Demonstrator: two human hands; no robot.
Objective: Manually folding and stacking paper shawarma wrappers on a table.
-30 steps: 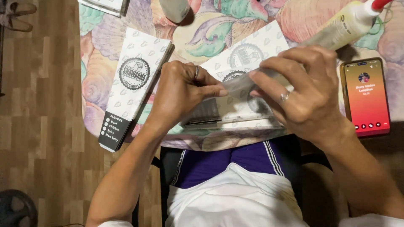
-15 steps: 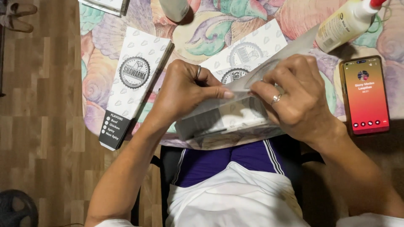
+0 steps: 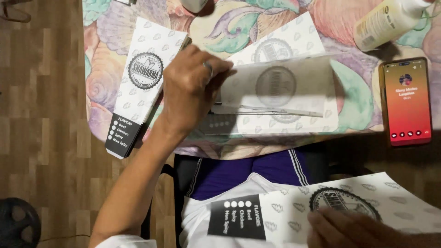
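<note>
Left hand (image 3: 193,89) presses flat on a folded sleeve (image 3: 275,98) on the bench (image 3: 363,101); one finished sleeve (image 3: 140,82) lies beside. Right hand (image 3: 353,229) grasps a fresh sheet (image 3: 294,216) over the lap, unfolded.

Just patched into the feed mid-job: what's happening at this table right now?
A person sits at a table with a patterned cloth. The left hand presses on a translucent sheet lying over a printed paper wrapper. The right hand, low over the lap, holds another printed wrapper sheet. A stack of finished wrappers lies to the left, a phone and squeeze bottle to the right.
</note>
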